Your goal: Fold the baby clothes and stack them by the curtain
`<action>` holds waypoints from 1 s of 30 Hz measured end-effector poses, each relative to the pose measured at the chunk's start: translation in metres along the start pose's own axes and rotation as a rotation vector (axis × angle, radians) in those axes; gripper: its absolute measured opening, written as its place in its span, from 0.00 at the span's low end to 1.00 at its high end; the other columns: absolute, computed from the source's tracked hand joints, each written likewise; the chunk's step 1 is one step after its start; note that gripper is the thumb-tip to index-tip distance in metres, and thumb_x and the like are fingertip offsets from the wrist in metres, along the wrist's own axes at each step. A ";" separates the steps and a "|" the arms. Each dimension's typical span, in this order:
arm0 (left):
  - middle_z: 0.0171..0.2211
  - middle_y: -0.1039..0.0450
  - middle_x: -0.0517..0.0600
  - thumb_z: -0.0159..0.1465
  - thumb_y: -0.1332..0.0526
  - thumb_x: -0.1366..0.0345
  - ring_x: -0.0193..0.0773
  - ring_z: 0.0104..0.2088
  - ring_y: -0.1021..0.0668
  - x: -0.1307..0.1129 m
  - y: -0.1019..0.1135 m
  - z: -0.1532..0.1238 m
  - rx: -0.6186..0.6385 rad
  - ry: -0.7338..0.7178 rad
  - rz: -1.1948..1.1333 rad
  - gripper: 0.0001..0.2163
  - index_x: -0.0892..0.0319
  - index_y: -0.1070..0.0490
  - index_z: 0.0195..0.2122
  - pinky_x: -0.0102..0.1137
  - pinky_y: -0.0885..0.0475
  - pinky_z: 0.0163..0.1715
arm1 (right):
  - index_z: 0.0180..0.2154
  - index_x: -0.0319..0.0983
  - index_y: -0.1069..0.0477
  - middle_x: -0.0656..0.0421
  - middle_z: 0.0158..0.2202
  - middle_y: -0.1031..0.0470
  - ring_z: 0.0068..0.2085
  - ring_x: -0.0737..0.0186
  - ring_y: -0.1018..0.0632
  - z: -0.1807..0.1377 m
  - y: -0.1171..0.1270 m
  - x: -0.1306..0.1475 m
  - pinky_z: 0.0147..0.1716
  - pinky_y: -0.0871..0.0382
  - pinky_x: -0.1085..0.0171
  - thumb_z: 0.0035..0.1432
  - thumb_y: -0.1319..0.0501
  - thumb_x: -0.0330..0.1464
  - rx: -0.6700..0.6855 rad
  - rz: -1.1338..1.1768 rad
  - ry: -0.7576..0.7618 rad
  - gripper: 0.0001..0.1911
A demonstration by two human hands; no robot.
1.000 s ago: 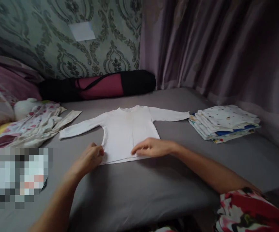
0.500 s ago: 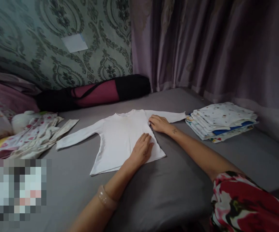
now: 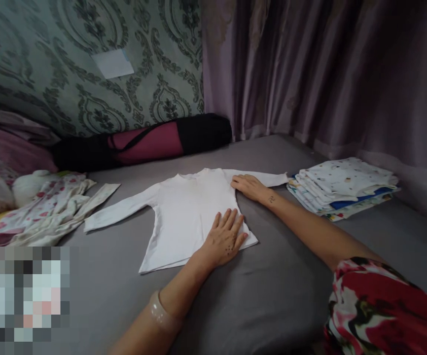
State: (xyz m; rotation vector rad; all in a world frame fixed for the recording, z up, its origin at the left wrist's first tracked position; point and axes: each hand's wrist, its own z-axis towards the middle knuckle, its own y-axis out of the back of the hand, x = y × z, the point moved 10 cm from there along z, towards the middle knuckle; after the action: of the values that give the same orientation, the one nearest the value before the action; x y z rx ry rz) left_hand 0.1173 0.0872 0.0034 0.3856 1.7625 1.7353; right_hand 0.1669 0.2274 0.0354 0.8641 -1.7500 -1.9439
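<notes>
A white long-sleeved shirt (image 3: 178, 217) lies spread out on the grey bed sheet (image 3: 283, 291), its neckline toward the wall and both sleeves stretched to the sides. My left hand (image 3: 225, 237) rests flat on the lower right part of the shirt, fingers spread. At the right armpit, my right hand (image 3: 249, 186) lies over the base of the sleeve, palm down with its fingers extended. Neither hand grips the cloth. Part of the right sleeve and the lower right side are hidden under the hands.
Folded patterned clothes (image 3: 346, 185) form a stack on the right, close to the right cuff. Loose printed clothes (image 3: 47, 202) and a white plush toy (image 3: 30, 187) lie at left. A long black and maroon bag (image 3: 147, 143) lies along the wall. Purple curtains (image 3: 291, 69) hang behind.
My left hand has slid slightly right and toward me, and its fingers have spread. My right hand has shifted a little right, its fingers flattening on the cloth.
</notes>
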 end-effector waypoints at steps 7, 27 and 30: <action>0.67 0.48 0.65 0.70 0.58 0.47 0.52 0.68 0.45 -0.051 -0.003 -0.019 -0.041 -0.070 -0.092 0.33 0.69 0.49 0.67 0.45 0.46 0.65 | 0.60 0.33 0.36 0.46 0.64 0.39 0.65 0.52 0.41 -0.012 0.008 0.079 0.62 0.51 0.54 0.69 0.54 0.32 0.019 0.266 0.023 0.22; 0.68 0.53 0.64 0.68 0.55 0.43 0.50 0.69 0.50 -0.065 0.020 -0.029 0.142 -0.247 -0.386 0.37 0.68 0.52 0.68 0.45 0.50 0.67 | 0.68 0.33 0.54 0.50 0.71 0.58 0.70 0.53 0.55 0.106 -0.042 0.034 0.66 0.65 0.46 0.68 0.63 0.46 -0.003 0.398 -0.267 0.35; 0.69 0.55 0.64 0.67 0.53 0.43 0.51 0.69 0.52 -0.066 0.022 -0.029 0.157 -0.270 -0.455 0.37 0.68 0.53 0.68 0.47 0.53 0.67 | 0.68 0.34 0.53 0.51 0.71 0.58 0.70 0.53 0.54 0.111 -0.044 0.030 0.66 0.64 0.47 0.68 0.63 0.46 -0.012 0.390 -0.299 0.34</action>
State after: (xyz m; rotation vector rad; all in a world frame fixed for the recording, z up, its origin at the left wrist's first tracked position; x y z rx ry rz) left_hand 0.1451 0.0262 0.0377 0.2451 1.6372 1.1743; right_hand 0.0764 0.2971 -0.0098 0.2059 -1.8938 -1.8821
